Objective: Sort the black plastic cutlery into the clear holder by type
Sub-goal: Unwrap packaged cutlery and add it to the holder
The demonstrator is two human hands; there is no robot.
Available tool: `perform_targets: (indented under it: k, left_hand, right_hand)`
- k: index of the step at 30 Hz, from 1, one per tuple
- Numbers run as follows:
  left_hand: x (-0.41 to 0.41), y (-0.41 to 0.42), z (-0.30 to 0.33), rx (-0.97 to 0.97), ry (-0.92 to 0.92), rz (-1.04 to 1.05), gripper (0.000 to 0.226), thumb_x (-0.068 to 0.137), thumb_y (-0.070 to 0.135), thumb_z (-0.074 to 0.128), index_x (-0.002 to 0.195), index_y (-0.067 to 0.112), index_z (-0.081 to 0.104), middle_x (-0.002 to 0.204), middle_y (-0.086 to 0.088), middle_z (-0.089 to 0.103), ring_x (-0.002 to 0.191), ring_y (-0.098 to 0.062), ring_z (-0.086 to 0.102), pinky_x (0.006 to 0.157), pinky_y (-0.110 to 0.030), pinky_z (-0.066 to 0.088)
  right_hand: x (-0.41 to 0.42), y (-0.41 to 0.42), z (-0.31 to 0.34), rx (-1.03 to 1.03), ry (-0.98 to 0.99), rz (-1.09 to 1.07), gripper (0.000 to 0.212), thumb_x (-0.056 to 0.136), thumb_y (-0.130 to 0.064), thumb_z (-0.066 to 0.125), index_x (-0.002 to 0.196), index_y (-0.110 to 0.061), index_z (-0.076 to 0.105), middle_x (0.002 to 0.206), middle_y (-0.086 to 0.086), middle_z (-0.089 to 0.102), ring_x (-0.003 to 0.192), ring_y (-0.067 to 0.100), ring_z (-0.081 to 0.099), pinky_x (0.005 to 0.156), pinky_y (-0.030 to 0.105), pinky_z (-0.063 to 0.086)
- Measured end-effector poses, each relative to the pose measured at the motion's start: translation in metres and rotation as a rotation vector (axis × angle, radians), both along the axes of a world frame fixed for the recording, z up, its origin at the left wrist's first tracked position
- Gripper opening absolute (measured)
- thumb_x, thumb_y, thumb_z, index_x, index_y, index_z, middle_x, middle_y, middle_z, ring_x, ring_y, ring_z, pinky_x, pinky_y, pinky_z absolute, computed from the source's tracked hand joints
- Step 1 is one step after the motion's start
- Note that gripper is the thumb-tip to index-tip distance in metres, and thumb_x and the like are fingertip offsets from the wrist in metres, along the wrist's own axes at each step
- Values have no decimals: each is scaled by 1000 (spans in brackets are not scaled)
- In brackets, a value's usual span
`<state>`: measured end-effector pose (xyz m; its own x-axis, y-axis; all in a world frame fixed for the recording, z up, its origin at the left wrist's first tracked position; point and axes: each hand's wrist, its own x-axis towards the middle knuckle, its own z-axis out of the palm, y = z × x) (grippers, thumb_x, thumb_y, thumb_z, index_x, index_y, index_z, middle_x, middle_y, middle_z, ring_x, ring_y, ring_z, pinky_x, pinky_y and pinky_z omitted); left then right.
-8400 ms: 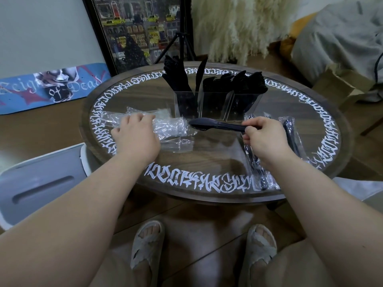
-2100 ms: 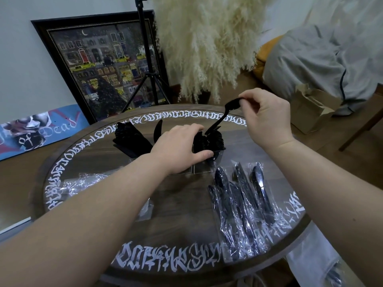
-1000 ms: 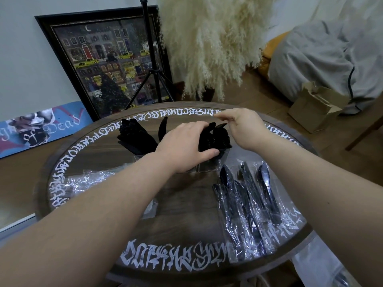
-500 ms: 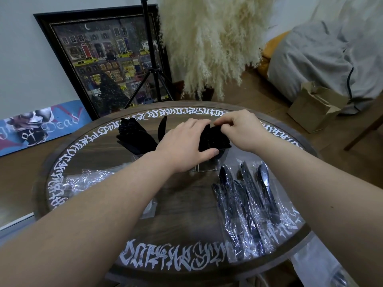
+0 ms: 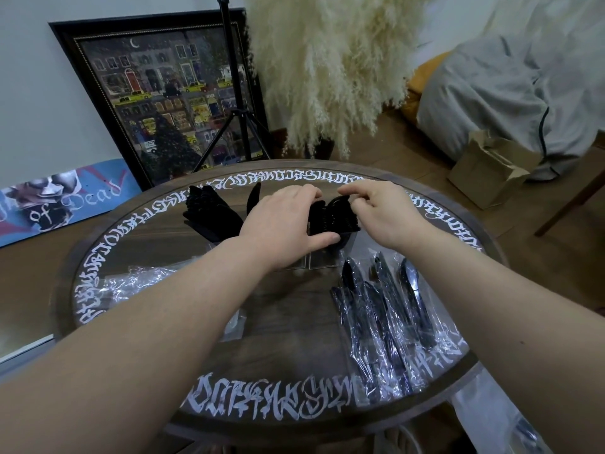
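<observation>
Forks [image 5: 212,213] fanned left of clear holder [image 5: 322,260]. Left hand [image 5: 284,224] wraps holder's middle, steadying. Spoon bunch [image 5: 332,217] in holder's right compartment; right hand [image 5: 379,211] pinches spoon top. Advice: seat it straight, holder braced. Wrapped cutlery [image 5: 383,309] near-right of holder, unsorted.

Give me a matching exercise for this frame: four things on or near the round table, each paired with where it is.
Things:
1. wrapped cutlery
2. framed picture
3. cardboard box
4. left hand

Places:
A. on the floor, right of the table
B. leaning on the wall behind the table
C. on the table's right side, near the front edge
D. at the clear holder, beside the right hand

Pairs: 1-C, 2-B, 3-A, 4-D
</observation>
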<state>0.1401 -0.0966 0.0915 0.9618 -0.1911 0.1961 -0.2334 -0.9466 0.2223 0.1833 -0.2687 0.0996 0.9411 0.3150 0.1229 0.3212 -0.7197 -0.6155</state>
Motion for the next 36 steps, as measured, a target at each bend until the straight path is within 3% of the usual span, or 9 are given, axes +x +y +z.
perform_targets:
  k: [7, 12, 15, 20, 23, 29, 33, 36]
  left_hand:
    - [-27, -9, 5, 0, -83, -84, 64, 80, 58, 63, 131, 21, 48, 130, 6, 52, 125, -14, 43, 101, -31, 39]
    - [-59, -22, -6, -27, -142, -131, 61, 81, 54, 62, 129, 18, 54, 134, 1, 52, 129, -19, 40, 109, -35, 33]
    - [-76, -37, -24, 4, -64, -145, 59, 83, 55, 60, 133, 23, 50, 139, 4, 47, 131, -18, 36, 109, -37, 33]
    - [-90, -64, -60, 90, 175, -168, 62, 87, 57, 53, 142, 33, 37, 153, 3, 27, 141, -20, 18, 113, -44, 28]
    - [-88, -80, -76, 130, 256, -192, 58, 92, 53, 47, 146, 36, 31, 158, 2, 16, 145, -22, 8, 115, -47, 24]
    - [-77, -101, -94, 191, 331, -213, 54, 96, 50, 41, 146, 41, 25, 160, 5, 5, 147, -23, -2, 115, -52, 19]
    - [-74, -102, -101, 221, 353, -216, 54, 95, 52, 41, 146, 41, 25, 160, 3, 6, 146, -24, -1, 115, -51, 18]
    - [-75, -102, -102, 197, 354, -206, 54, 95, 52, 41, 146, 42, 25, 160, 3, 6, 146, -22, -2, 115, -51, 17]
  right_hand:
    - [-36, -16, 9, 34, -61, -13, 36, 92, -8, 46, 121, -21, 64, 117, -2, 64, 109, 13, 56, 89, 19, 37]
    - [-77, -45, 2, 42, -37, -101, 31, 92, -13, 53, 120, -23, 64, 97, -5, 61, 88, 15, 60, 86, 29, 47]
    - [-95, -68, -14, -47, 5, -177, 30, 92, -16, 57, 121, -21, 63, 101, -3, 63, 85, 15, 59, 82, 27, 47]
    - [-109, -103, -57, -235, 165, -304, 35, 91, -25, 60, 123, -13, 61, 114, 5, 66, 103, 24, 60, 89, 31, 45]
    - [-110, -115, -80, -316, 261, -378, 39, 90, -37, 61, 120, -12, 61, 108, 6, 68, 100, 26, 61, 86, 35, 50]
    - [-103, -117, -101, -459, 293, -420, 43, 80, -59, 63, 87, -16, 60, 78, 3, 64, 77, 25, 61, 64, 31, 50]
    - [-95, -118, -104, -430, 334, -423, 40, 79, -52, 67, 78, -13, 59, 71, 5, 60, 76, 26, 60, 58, 28, 39]
    - [-92, -120, -106, -334, 345, -442, 31, 83, -43, 66, 80, -12, 61, 79, 8, 64, 82, 28, 61, 64, 30, 43]
